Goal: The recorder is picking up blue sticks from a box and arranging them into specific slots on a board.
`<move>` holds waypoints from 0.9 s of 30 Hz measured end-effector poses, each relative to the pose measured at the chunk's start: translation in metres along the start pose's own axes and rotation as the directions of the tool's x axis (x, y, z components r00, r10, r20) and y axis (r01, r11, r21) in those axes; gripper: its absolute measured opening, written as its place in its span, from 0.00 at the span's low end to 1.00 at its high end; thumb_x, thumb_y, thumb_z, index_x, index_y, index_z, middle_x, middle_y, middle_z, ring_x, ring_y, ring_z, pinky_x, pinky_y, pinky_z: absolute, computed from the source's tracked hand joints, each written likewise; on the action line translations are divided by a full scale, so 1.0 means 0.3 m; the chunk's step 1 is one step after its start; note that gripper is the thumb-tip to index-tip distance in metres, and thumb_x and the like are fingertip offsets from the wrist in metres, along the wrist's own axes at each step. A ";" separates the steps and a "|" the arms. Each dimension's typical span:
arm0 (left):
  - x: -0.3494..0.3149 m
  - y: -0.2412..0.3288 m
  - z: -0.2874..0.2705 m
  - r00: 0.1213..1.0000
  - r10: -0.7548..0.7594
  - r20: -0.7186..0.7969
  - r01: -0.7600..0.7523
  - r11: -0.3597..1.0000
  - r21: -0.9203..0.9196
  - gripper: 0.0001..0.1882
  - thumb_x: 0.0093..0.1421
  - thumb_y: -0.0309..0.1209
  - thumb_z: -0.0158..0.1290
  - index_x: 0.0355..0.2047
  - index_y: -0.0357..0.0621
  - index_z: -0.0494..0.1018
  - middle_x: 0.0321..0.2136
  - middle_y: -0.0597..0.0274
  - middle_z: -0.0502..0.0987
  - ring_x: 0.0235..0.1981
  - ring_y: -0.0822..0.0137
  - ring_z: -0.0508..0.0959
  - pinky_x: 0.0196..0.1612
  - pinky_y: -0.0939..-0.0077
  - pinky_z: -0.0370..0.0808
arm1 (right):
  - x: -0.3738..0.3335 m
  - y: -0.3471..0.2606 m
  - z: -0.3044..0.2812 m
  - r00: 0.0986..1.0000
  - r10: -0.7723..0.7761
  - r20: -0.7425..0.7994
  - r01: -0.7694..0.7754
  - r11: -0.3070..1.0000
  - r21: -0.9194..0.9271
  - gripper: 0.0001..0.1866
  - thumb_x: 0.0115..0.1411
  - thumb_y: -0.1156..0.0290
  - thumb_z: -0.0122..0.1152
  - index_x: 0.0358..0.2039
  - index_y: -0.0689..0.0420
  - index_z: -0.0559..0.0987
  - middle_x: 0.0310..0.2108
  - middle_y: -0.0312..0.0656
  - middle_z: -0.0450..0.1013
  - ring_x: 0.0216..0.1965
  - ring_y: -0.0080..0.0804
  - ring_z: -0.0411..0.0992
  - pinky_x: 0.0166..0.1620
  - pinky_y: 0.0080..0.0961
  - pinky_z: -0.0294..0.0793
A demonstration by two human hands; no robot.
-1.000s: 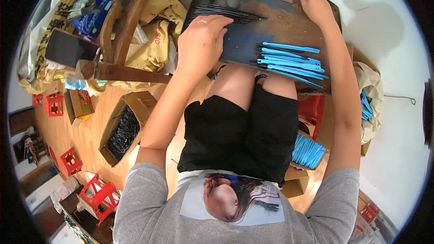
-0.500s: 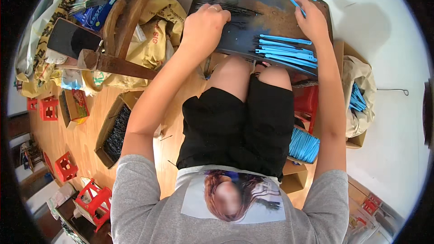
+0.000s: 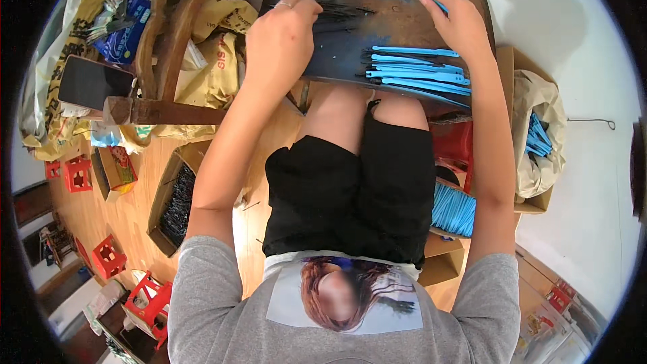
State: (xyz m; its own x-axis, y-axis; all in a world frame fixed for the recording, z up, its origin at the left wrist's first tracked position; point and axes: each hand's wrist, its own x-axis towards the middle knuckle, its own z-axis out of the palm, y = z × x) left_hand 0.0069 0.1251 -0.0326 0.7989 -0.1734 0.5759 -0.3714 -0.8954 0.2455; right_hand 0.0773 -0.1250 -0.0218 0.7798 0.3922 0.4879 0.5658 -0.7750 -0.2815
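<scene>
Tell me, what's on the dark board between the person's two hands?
In the head view, between the left hand and right hand lies mostly bare dark board, with thin black strips by the left fingers.

light blue strips (image 3: 418,75), black shorts (image 3: 350,195), red crates (image 3: 108,256)

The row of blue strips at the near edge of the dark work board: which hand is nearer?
Right. The right hand is just above the blue strips; the left hand is off to their left.

Grey short-sleeved printed T-shirt, black shorts, ring on left hand (image 3: 280,40)
</scene>
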 end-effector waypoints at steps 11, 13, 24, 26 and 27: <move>0.083 0.142 0.045 0.947 -0.316 -0.061 0.217 0.767 -0.603 0.06 0.52 0.21 0.51 0.31 0.34 0.72 0.26 0.60 0.77 0.30 0.71 0.79 0.29 0.84 0.73 | -0.057 -0.175 -0.040 0.991 0.127 -0.033 -0.092 0.854 0.512 0.11 0.55 0.70 0.55 0.39 0.57 0.77 0.30 0.44 0.74 0.29 0.26 0.70 0.35 0.19 0.67; 0.087 0.149 0.060 0.948 -0.317 -0.034 0.220 0.728 -0.649 0.06 0.52 0.21 0.51 0.31 0.34 0.72 0.26 0.60 0.77 0.30 0.71 0.79 0.30 0.84 0.73 | -0.057 -0.172 -0.031 0.990 0.117 -0.081 -0.053 0.831 0.554 0.11 0.54 0.71 0.56 0.39 0.57 0.77 0.29 0.43 0.74 0.29 0.24 0.70 0.34 0.18 0.67; 0.124 0.165 0.097 0.967 -0.255 0.024 0.190 0.653 -0.733 0.06 0.52 0.19 0.50 0.32 0.33 0.72 0.26 0.59 0.78 0.31 0.71 0.79 0.34 0.84 0.74 | -0.045 -0.169 -0.085 0.986 0.154 -0.069 -0.095 0.842 0.530 0.12 0.54 0.71 0.57 0.39 0.56 0.77 0.28 0.42 0.74 0.29 0.24 0.70 0.34 0.17 0.67; 0.125 0.168 0.106 0.965 -0.262 -0.029 0.146 0.622 -0.769 0.06 0.49 0.20 0.52 0.29 0.35 0.73 0.24 0.55 0.77 0.27 0.66 0.79 0.30 0.80 0.74 | -0.042 -0.164 -0.107 0.988 0.153 -0.007 -0.131 0.865 0.485 0.12 0.54 0.71 0.57 0.39 0.56 0.77 0.29 0.42 0.74 0.28 0.24 0.70 0.35 0.17 0.67; 0.124 0.168 0.108 0.962 -0.266 -0.056 0.122 0.607 -0.786 0.05 0.47 0.20 0.53 0.28 0.36 0.74 0.24 0.54 0.77 0.25 0.63 0.79 0.28 0.78 0.75 | -0.039 -0.164 -0.118 0.988 0.155 -0.004 -0.133 0.864 0.486 0.12 0.54 0.71 0.57 0.39 0.56 0.77 0.29 0.42 0.74 0.28 0.24 0.70 0.35 0.17 0.67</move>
State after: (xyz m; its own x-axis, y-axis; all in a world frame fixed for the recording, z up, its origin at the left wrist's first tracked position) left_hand 0.0333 0.0602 -0.0241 0.8413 0.0944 0.5323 -0.4992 -0.2423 0.8319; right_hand 0.0309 -0.1090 0.0156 0.8568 0.2656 0.4420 0.5152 -0.4806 -0.7097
